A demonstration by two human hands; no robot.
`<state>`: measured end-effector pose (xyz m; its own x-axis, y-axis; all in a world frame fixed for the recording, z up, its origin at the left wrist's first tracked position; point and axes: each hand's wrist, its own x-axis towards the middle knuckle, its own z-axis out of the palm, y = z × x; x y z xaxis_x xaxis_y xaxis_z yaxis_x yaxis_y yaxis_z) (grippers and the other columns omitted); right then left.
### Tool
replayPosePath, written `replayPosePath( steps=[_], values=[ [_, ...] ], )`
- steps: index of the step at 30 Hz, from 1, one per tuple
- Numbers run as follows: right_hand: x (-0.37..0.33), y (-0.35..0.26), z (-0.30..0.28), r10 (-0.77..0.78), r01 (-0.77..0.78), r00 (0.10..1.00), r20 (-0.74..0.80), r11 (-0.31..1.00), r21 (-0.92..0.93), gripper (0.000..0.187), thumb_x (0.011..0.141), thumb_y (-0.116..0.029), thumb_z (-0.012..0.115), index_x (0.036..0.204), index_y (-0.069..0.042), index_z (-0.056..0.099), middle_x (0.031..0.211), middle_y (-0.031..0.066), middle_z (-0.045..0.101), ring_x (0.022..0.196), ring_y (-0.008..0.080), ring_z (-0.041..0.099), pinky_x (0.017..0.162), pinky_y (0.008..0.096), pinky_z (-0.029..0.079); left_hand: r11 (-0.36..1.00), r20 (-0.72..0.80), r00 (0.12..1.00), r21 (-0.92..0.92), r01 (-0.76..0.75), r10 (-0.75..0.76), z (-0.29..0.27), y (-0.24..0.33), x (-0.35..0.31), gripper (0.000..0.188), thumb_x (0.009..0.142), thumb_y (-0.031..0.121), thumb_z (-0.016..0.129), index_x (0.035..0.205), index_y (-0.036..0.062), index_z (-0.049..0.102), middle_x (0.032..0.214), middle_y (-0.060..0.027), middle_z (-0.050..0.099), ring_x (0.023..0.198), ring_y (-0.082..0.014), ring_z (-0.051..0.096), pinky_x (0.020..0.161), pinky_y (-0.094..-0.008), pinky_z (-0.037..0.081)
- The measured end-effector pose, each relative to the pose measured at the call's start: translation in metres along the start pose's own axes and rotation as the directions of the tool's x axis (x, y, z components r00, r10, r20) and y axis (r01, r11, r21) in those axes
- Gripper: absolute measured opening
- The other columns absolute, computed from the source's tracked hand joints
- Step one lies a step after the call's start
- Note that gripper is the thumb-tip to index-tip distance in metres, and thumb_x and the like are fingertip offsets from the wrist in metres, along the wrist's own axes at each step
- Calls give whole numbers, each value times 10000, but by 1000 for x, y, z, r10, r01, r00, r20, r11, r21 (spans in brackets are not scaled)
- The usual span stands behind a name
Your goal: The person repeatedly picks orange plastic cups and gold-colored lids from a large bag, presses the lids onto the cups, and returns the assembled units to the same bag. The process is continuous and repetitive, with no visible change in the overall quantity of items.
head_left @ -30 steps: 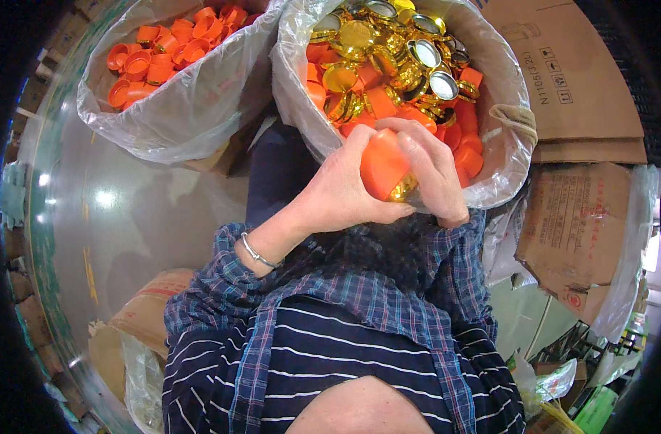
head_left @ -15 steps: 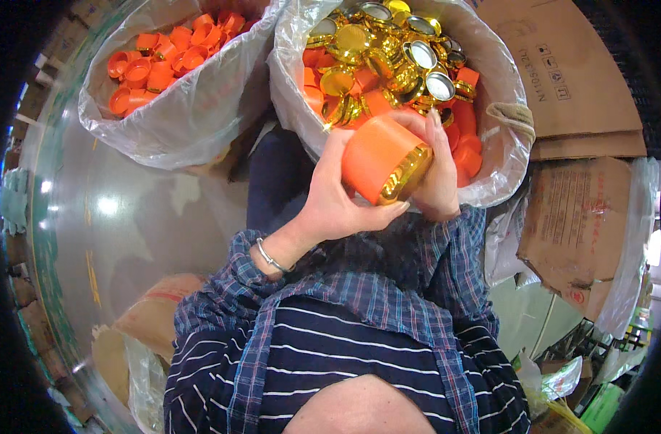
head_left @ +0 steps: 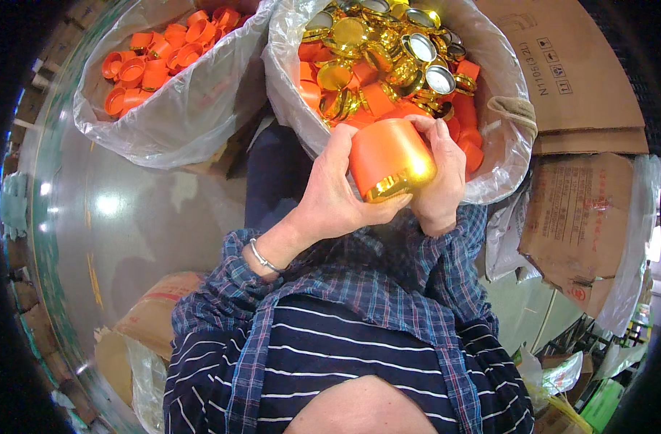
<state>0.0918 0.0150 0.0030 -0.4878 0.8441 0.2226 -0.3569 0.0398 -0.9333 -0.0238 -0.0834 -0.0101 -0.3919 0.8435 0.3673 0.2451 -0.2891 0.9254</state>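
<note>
Between my hands is an orange cup-shaped cap (head_left: 388, 155) with a shiny gold band or rim along its lower side. My left hand (head_left: 337, 192) wraps its left side, the thumb lying along the gold edge. On the other side, my right hand (head_left: 440, 173) closes round it, with the fingers partly hidden behind. Just beyond sits a large bag-lined container (head_left: 507, 137), heaped with gold lids (head_left: 350, 32) and orange caps (head_left: 378, 100). Several of the lids show silvery insides.
Another lined bag (head_left: 178, 137) at the far left holds orange caps (head_left: 155, 74). Cardboard sheets (head_left: 583, 87) stand at the right, a worn cardboard box (head_left: 572, 224) below them. A brown carton (head_left: 157, 318) lies at lower left. A rolled cloth (head_left: 514, 108) hangs on the container's rim.
The orange cap has turned in my hands, so its gold edge now faces down toward me. My right hand has shifted slightly right.
</note>
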Motion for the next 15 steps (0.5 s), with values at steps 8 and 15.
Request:
replayPosePath(
  steps=[8, 15],
  values=[
    [4, 23, -6, -3, -7, 999, -39, 967, -256, 467, 1057, -380, 402, 1294, -3, 544, 1265, 113, 565, 1140, 219, 549, 1020, 353, 415, 977, -66, 975, 1, 213, -212, 0, -3, 3, 631, 773, 317, 860, 1177, -8, 501, 1119, -109, 615, 1005, -162, 610, 880, -314, 509],
    [-11, 23, -1, 79, -79, 997, -5, 987, -138, 412, 1037, -245, 472, 1349, 24, 474, 1247, 106, 561, 1158, 199, 535, 1029, 327, 404, 561, 115, 934, -772, 299, -339, -3, -4, 10, 381, 1028, 303, 565, 1254, -2, 526, 1170, -49, 603, 1043, -144, 587, 966, -306, 460]
  ],
)
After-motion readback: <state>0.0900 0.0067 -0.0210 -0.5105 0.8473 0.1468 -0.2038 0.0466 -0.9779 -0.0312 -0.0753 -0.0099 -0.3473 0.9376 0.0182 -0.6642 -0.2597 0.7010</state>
